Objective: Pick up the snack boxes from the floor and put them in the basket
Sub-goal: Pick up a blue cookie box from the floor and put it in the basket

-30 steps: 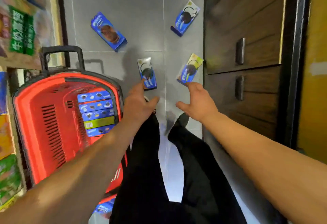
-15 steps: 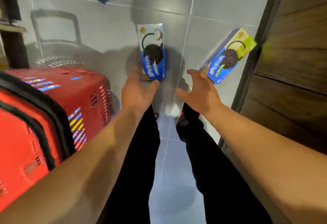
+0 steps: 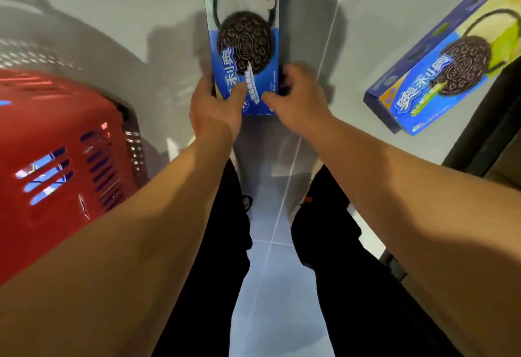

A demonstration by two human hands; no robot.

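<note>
So both hands are down on the same blue cardboard cookie box with the coconut picture (image 3: 244,35), which lies flat on the grey tiled floor (image 3: 112,18), face up, long side pointing away from the person. The left hand (image 3: 215,108) grips its near left corner: thumb curled over the printed face, fingers wrapped along the left edge. The right hand (image 3: 298,100) is at the near right edge of that box, thumb reaching onto the face and fingers curled round the side, so it looks like a two-handed hold on the near end. Can't tell if the box is off the floor at all; it looks flat on it.

Right of that box, well apart from it, a second blue cardboard cookie box with a green-yellow panel (image 3: 448,71) sits on the floor at an angle, up against the dark wooden cabinet base (image 3: 485,136). Neither hand touches it.

Left of the held box, near it but not touching, is the red plastic basket with slotted sides (image 3: 62,159); only its outer wall shows, and blue shows through the slots. The person's black trousers (image 3: 225,244) run below the held box, between the two forearms.
</note>
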